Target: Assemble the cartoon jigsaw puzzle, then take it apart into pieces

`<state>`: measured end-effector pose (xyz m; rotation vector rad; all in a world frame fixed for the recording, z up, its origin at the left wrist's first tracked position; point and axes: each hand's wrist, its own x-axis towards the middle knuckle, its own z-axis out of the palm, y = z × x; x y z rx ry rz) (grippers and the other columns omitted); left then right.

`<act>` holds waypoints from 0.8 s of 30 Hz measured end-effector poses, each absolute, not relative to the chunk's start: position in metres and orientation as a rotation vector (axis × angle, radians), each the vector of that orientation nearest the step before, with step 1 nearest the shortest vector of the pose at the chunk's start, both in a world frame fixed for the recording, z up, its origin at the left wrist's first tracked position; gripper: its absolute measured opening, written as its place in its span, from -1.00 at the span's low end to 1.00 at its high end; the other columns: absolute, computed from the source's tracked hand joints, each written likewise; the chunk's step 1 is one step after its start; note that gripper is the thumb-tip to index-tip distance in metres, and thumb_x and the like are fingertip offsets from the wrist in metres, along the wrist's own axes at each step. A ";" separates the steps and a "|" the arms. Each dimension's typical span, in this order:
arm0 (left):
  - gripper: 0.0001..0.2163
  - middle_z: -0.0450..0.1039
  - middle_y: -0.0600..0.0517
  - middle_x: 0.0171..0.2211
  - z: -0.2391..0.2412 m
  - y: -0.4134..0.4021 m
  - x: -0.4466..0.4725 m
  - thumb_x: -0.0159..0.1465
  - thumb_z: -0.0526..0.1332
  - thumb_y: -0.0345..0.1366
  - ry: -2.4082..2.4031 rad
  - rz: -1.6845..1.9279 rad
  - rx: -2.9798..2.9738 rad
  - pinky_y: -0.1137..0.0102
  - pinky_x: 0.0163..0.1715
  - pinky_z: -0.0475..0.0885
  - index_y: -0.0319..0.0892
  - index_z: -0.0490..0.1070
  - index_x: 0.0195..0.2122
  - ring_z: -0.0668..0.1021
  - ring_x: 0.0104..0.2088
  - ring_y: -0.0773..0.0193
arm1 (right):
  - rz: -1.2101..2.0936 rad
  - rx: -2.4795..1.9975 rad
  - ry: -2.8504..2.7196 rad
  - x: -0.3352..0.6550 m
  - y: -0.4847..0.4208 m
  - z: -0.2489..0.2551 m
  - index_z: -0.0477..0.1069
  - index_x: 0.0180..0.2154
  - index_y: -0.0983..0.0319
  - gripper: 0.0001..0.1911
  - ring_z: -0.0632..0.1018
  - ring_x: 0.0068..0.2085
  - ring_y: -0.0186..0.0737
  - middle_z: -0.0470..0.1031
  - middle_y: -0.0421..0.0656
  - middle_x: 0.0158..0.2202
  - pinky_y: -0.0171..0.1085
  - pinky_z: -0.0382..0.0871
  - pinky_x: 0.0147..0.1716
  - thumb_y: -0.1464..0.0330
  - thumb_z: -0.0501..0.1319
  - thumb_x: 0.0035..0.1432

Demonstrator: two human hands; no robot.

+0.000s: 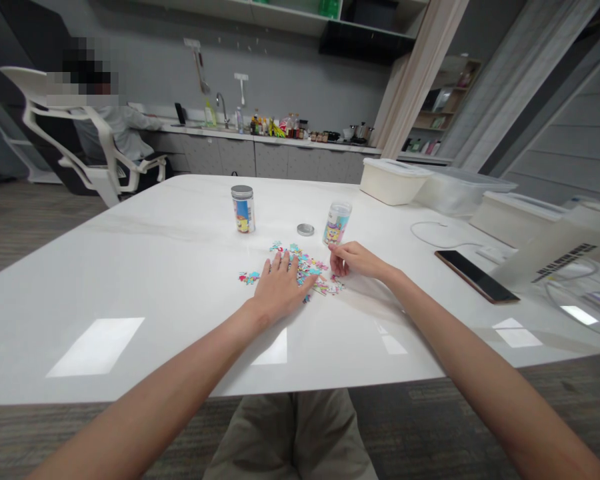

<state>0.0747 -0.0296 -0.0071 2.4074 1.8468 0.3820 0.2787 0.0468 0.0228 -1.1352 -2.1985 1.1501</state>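
A loose pile of small, colourful flat pieces [309,261] lies on the white table [180,267]; their exact kind is too small to tell. Over the pile my left hand [281,288] is spread flat, fingers apart, covering part of it. At the pile's right edge my right hand [354,260] has its fingers curled together; whatever they may hold is hidden. Just behind that hand stands a clear jar [337,223] with a cartoon label and no lid on. A round silver lid [305,229] lies beside it. Further left, a similar jar [243,210] stands upright with its lid on.
To the right lie a phone [475,275], a white cable [425,240] and a white box with printed lettering [560,247]. Lidded storage bins [393,183] line the back right. Across the room, a person sits in a white chair [100,140] by the kitchen counter.
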 end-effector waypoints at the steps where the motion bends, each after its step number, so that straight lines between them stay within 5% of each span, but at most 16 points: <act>1: -0.45 0.05 -0.28 0.31 -0.006 -0.030 0.075 0.38 -0.10 0.01 1.829 0.377 2.418 -0.11 0.23 -0.02 -0.25 0.16 0.25 0.04 0.34 -0.13 | 1.152 -1.137 -2.196 0.279 0.047 0.023 0.40 -0.61 0.29 -0.25 0.43 -0.59 -0.34 0.43 -0.14 -0.64 -0.35 0.32 -0.57 -0.26 -0.01 0.07; 13: -0.13 0.02 -0.54 0.26 -0.003 -0.037 0.074 0.25 -0.14 0.26 2.431 0.303 2.042 -0.28 0.09 0.09 -0.50 0.06 0.28 0.07 0.29 -0.39 | 1.151 -1.148 -2.219 0.278 0.047 0.021 0.40 -0.60 0.28 -0.26 0.43 -0.60 -0.33 0.42 -0.14 -0.65 -0.34 0.31 -0.57 -0.25 -0.02 0.08; 24: -0.21 -0.04 -0.44 0.31 -0.011 -0.031 0.076 0.32 -0.17 0.18 2.023 0.339 2.288 -0.02 0.23 0.03 -0.50 0.02 0.28 0.03 0.33 -0.20 | 1.123 -1.135 -2.279 0.278 0.048 0.018 0.40 -0.59 0.27 -0.26 0.42 -0.59 -0.34 0.46 -0.13 -0.62 -0.34 0.32 -0.55 -0.21 -0.09 0.16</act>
